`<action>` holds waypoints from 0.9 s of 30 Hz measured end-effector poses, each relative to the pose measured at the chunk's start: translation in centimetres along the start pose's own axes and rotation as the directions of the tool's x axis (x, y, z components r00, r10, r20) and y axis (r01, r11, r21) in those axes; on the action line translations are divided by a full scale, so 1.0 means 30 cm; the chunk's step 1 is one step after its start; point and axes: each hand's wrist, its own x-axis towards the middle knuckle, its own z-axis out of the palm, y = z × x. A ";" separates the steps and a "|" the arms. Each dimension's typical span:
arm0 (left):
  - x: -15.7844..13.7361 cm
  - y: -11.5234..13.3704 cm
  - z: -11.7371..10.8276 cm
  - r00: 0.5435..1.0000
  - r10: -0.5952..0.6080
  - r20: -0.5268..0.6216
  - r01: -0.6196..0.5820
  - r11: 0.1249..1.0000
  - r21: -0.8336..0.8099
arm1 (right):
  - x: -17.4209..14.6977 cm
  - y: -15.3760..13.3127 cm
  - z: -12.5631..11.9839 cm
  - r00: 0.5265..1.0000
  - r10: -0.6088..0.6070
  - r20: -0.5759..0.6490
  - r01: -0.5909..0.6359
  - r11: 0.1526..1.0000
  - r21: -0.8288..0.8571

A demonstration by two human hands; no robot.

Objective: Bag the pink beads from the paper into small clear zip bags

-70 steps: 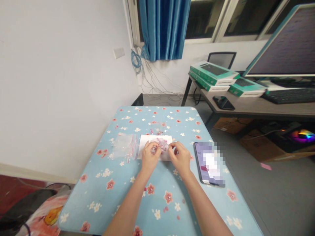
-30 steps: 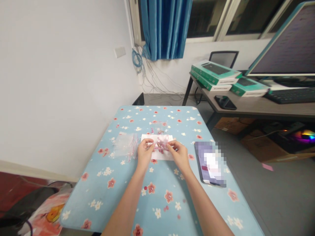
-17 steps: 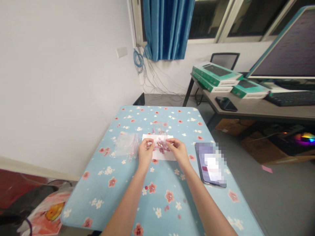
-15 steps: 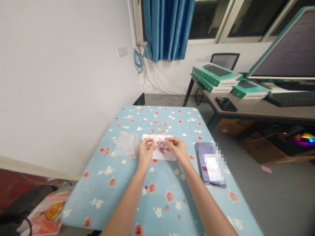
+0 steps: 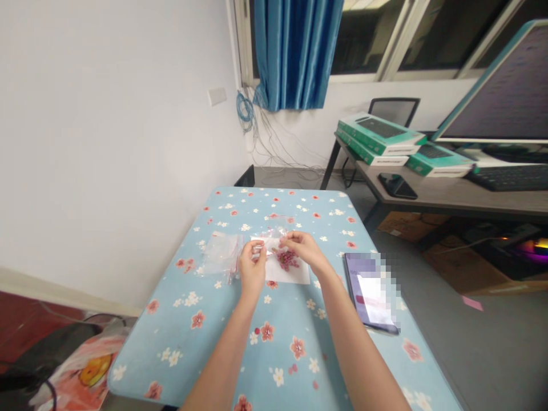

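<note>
Both hands meet near the middle of the flowered table. My left hand (image 5: 252, 268) is closed, thumb against fingers, on the left side of a small clear plastic bag (image 5: 272, 244). On the bag's right side my right hand (image 5: 305, 249) pinches with thumb and fingertips. Underneath lies a sheet of white paper (image 5: 295, 277), bearing a heap of small dark-pink pieces (image 5: 287, 260), too small to name surely. More clear zip bags (image 5: 219, 254) lie flat to the left of my left hand. The held bag's contents are hard to make out.
A phone (image 5: 369, 294) with a lit screen rests at the table's right side. A few pink bits (image 5: 293, 369) lie near the front of the blue flowered table (image 5: 205, 342). Beyond, a desk (image 5: 445, 197) holds green keyboard boxes (image 5: 381, 134), another phone and a monitor.
My right hand has moved slightly left, closer to my left hand, with the bag between them. The pink heap on the paper shows more openly. The whole view has shifted slightly.
</note>
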 end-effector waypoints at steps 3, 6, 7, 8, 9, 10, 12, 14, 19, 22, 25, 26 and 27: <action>0.001 -0.006 -0.003 1.000 0.003 -0.027 -0.003 0.999 0.034 | 0.013 0.011 0.001 1.000 -0.019 0.021 0.019 1.000 -0.007; 0.003 -0.016 -0.006 0.999 0.009 -0.045 -0.005 0.997 0.073 | 0.015 0.019 -0.004 0.999 -0.019 0.033 0.020 0.999 -0.049; 0.003 -0.017 -0.007 0.999 0.012 -0.045 -0.008 0.997 0.083 | 0.014 0.019 -0.007 0.999 -0.016 0.034 0.018 0.998 -0.063; 0.003 -0.018 -0.007 0.999 0.015 -0.042 -0.011 0.996 0.092 | 0.012 0.019 -0.010 0.999 -0.014 0.035 0.017 0.997 -0.073; 0.003 -0.019 -0.008 0.999 0.017 -0.040 -0.013 0.995 0.100 | 0.011 0.019 -0.013 0.999 -0.012 0.036 0.015 0.997 -0.080; 0.002 -0.018 -0.009 0.999 0.020 -0.040 -0.016 0.994 0.109 | 0.009 0.019 -0.015 0.999 -0.009 0.036 0.012 0.996 -0.083; 0.001 -0.014 -0.010 0.999 0.027 -0.046 -0.021 0.992 0.128 | 0.008 0.019 -0.017 0.999 0.004 0.041 0.000 0.996 -0.084; -0.001 -0.009 -0.011 0.998 0.037 -0.058 -0.028 0.989 0.147 | 0.009 0.021 -0.016 0.999 0.019 0.051 -0.015 0.997 -0.081; -0.006 0.006 -0.016 0.994 0.067 -0.083 -0.052 0.984 0.169 | 0.014 0.028 -0.008 0.997 0.021 0.068 -0.019 0.999 -0.031; -0.008 0.015 -0.018 0.994 0.079 -0.082 -0.063 0.981 0.184 | 0.018 0.037 -0.005 0.996 0.042 0.074 -0.042 0.999 0.003; -0.010 0.022 -0.019 0.992 0.091 -0.089 -0.074 0.981 0.180 | 0.024 0.054 -0.007 0.997 0.043 0.072 -0.042 0.999 -0.006; -0.010 0.023 -0.019 0.991 0.097 -0.093 -0.079 0.981 0.176 | 0.026 0.061 -0.009 0.997 0.034 0.073 -0.033 0.999 -0.014; -0.010 0.024 -0.019 0.990 0.104 -0.095 -0.087 0.981 0.174 | 0.028 0.067 -0.012 0.997 0.025 0.077 -0.024 1.000 -0.020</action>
